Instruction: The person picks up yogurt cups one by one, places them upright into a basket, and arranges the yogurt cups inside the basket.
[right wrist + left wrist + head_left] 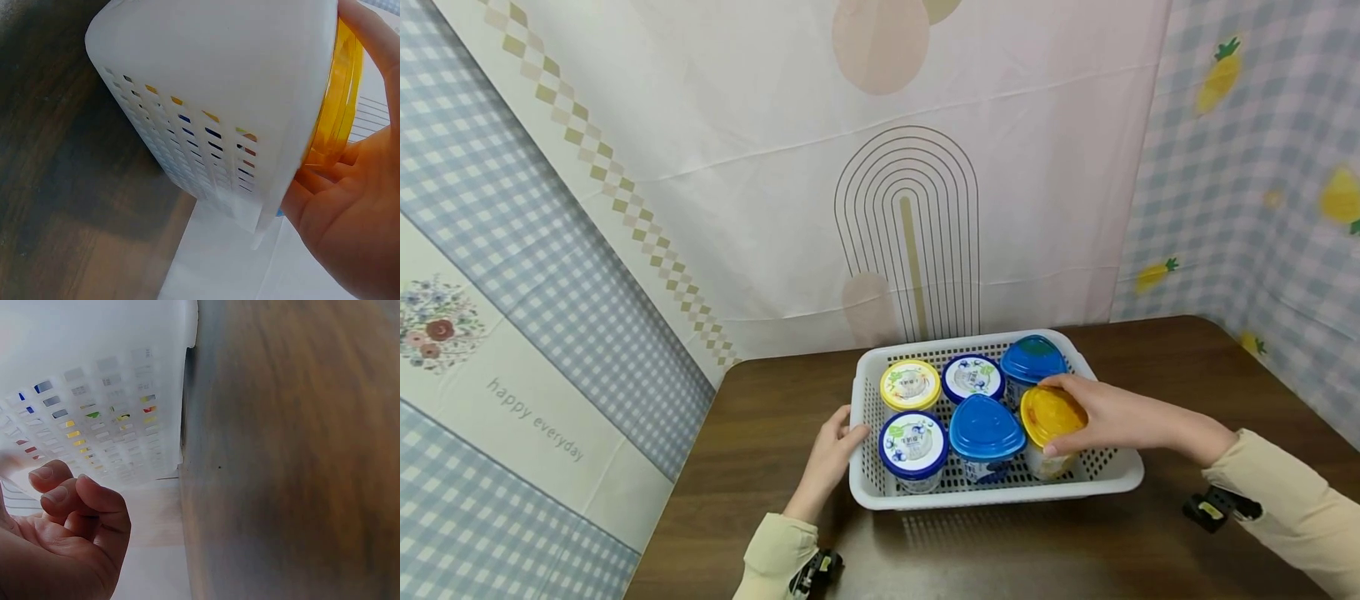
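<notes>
A white plastic basket [992, 502] with perforated walls stands on a brown table and holds several lidded tubs. My right hand [1108, 412] grips a tub with a yellow lid [1051, 414] at the basket's right side, thumb and fingers spread across the lid. The right wrist view shows that amber lid [334, 106] level with the rim. At the left end, my left hand [831, 454] holds the basket's rim between thumb and fingers; its other fingers [103, 503] curl beside the outer wall. Next to the yellow-lidded tub sits one with a blue rounded-triangular lid [987, 427].
Also in the basket are a second blue-lidded tub [1033, 358], two tubs with blue-rimmed white lids [913, 446] and a yellow-rimmed one [910, 385]. A patterned cloth [760, 208] hangs behind the table [760, 417].
</notes>
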Action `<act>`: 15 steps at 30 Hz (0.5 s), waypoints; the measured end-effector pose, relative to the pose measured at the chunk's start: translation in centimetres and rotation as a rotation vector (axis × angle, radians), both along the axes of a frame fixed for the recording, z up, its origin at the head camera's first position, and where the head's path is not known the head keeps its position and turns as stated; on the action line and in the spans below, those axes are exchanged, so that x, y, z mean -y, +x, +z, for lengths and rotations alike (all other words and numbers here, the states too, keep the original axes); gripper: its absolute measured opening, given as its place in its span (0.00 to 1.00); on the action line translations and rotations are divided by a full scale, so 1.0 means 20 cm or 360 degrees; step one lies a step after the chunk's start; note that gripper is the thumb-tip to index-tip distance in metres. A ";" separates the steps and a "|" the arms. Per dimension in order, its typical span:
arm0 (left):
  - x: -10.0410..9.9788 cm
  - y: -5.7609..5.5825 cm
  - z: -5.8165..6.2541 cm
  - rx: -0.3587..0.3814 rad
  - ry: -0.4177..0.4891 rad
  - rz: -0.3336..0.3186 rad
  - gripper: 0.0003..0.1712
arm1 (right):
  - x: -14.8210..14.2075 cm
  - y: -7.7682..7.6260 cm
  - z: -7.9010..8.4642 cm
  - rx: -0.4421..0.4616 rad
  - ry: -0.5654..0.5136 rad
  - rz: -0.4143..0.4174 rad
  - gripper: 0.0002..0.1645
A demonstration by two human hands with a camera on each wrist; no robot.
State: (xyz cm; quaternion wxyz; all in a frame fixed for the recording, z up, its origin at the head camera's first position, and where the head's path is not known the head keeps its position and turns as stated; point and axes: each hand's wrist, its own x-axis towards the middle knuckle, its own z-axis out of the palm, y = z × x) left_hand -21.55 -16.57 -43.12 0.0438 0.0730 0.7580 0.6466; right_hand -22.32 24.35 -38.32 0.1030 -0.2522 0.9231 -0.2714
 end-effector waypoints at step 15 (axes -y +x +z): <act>0.00 -0.01 -0.01 -0.0007 0.0022 0.0004 0.23 | 0.00 0.00 0.03 0.0000 0.0041 0.0007 0.56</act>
